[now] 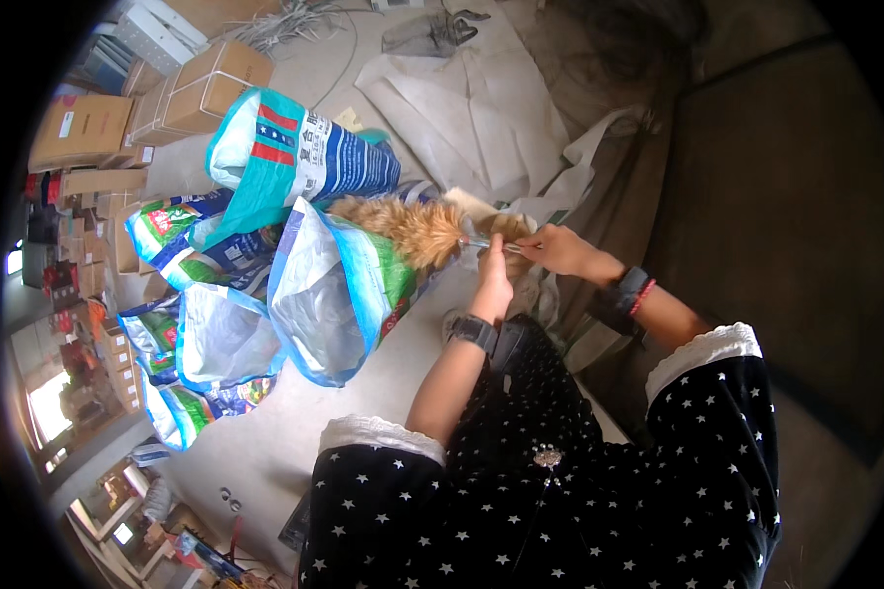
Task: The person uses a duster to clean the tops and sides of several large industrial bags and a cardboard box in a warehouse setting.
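A brown feather duster (405, 224) lies across the middle of the view, its fluffy head pointing left over the open sacks. My left hand (493, 276) is closed at its thin handle (479, 241), close to the feathers. Farther right, my right hand (563, 252) pinches the handle's end between thumb and fingers. Just under the duster head stands an open woven plastic sack (320, 302) with a blue and green edge. Behind it a teal and blue printed sack (280, 158) gapes toward the left. A pale cream object behind my hands is partly hidden.
More printed sacks (228, 335) lean together at the left. Cardboard boxes (210, 85) are stacked beyond them on the concrete floor (383, 442). A whitish sheet (471, 118) is spread at the top, with a tangle of grey strips (287, 26) nearby. A dark brown surface (773, 243) fills the right side.
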Demonstrator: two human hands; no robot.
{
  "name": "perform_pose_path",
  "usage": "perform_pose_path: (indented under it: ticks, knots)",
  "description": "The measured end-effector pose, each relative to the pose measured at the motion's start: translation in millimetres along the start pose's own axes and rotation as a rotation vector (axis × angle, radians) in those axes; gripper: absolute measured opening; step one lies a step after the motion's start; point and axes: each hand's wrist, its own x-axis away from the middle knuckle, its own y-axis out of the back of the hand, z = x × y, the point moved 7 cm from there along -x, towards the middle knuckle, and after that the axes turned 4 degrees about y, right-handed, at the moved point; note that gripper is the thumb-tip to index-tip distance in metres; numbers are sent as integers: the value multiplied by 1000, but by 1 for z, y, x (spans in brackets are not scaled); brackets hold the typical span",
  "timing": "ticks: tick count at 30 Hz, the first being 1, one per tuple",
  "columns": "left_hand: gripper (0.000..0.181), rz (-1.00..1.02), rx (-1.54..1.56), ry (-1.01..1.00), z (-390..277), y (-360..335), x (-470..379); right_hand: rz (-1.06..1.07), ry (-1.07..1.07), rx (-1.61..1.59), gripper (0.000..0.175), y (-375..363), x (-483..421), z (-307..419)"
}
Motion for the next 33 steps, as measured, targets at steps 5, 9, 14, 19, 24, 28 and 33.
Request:
perform_pose_path:
  ticks: [5,9,14,19,24,28,33]
  knots:
    - [22,327,9,147,-4,-37,-20,-64,-143,501,19,-31,-21,-14]
    - [22,522,-671,-450,-21,-21,-39,-7,-113,580,16,-33,-29,21]
    - [39,258,-136,185,22,-20,8,18,-50,89,23,-20,10,-6]
    - [44,248,-291,355,80,-14,8,124,-383,-286,25,-20,69,-39]
    - [27,412,-331,399,124,-39,9,-68,-429,191,27,-42,107,-91]
    - [24,304,-429,589,184,-16,-41,-128,-462,123,27,-51,121,-89]
    - [23,420,-379,615,222,13,-51,-140,-477,61,27,-105,129,-127]
